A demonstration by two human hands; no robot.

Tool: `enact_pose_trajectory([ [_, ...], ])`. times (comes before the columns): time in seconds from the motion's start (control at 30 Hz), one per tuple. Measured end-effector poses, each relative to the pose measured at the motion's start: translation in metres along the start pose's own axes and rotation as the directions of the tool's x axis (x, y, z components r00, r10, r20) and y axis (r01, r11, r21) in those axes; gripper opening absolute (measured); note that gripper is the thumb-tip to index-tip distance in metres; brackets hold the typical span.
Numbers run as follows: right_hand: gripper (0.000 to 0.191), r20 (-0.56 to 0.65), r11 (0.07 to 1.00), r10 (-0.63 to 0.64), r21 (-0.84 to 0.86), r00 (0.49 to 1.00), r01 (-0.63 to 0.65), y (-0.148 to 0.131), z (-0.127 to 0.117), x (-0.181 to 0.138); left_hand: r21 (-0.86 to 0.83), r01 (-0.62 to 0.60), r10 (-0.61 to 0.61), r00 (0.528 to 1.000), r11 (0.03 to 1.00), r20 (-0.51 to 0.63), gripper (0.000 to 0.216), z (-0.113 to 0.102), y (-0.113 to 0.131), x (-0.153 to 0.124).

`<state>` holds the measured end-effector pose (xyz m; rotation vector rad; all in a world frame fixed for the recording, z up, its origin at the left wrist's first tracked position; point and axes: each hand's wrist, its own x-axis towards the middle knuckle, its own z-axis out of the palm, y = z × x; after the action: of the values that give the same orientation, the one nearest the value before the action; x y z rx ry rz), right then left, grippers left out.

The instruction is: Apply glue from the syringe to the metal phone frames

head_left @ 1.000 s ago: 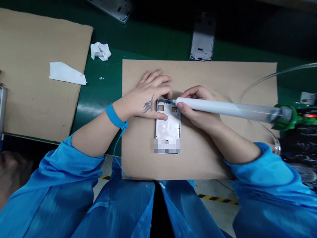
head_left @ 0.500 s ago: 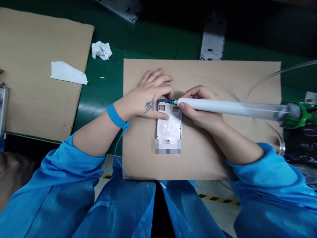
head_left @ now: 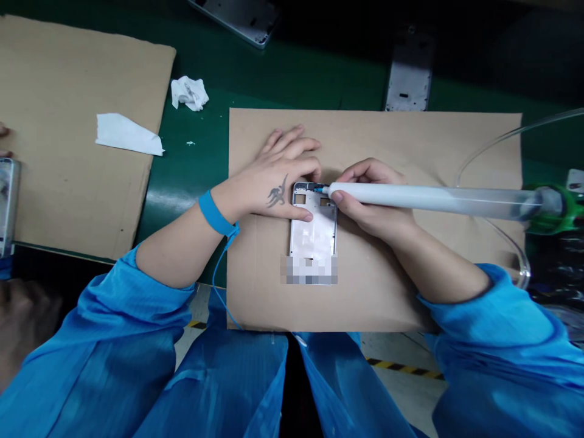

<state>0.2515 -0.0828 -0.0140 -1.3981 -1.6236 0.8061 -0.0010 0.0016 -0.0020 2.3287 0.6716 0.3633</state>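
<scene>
A silver phone frame (head_left: pixel 314 234) lies flat on a brown cardboard sheet (head_left: pixel 410 140) in the middle. My left hand (head_left: pixel 276 176) presses on its upper left corner, fingers spread flat, thumb on the frame. My right hand (head_left: pixel 371 204) pinches the front of a long white syringe-like dispenser (head_left: pixel 429 201). The dispenser's blue tip (head_left: pixel 320 189) touches the frame's top edge. A clear hose (head_left: pixel 495 146) runs from its green rear end (head_left: pixel 554 210). A blue wrist strap (head_left: pixel 213 214) with a cord sits on my left wrist.
Another cardboard sheet (head_left: pixel 59 158) lies at the left with a white paper scrap (head_left: pixel 125 135). A crumpled tissue (head_left: pixel 189 92) rests on the green belt (head_left: pixel 196 164). Two more frames (head_left: pixel 246 18) (head_left: pixel 408 76) lie at the back. Another person's fingers and a metal part (head_left: pixel 6 204) show at the left edge.
The dispenser tip has crept slightly right along the frame's top edge. The two frames at the back have shifted to the right. My left hand stays put.
</scene>
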Motion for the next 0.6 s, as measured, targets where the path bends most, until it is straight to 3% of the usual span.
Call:
enact_pose_trajectory([
  [0.6, 0.039, -0.029, 0.999, 0.026, -0.046, 0.999, -0.027, 0.0035, -0.003, 0.0005, -0.012, 0.013, -0.013, 1.0, 1.0, 0.01, 0.072, -0.0016, 0.0013, -0.0001],
])
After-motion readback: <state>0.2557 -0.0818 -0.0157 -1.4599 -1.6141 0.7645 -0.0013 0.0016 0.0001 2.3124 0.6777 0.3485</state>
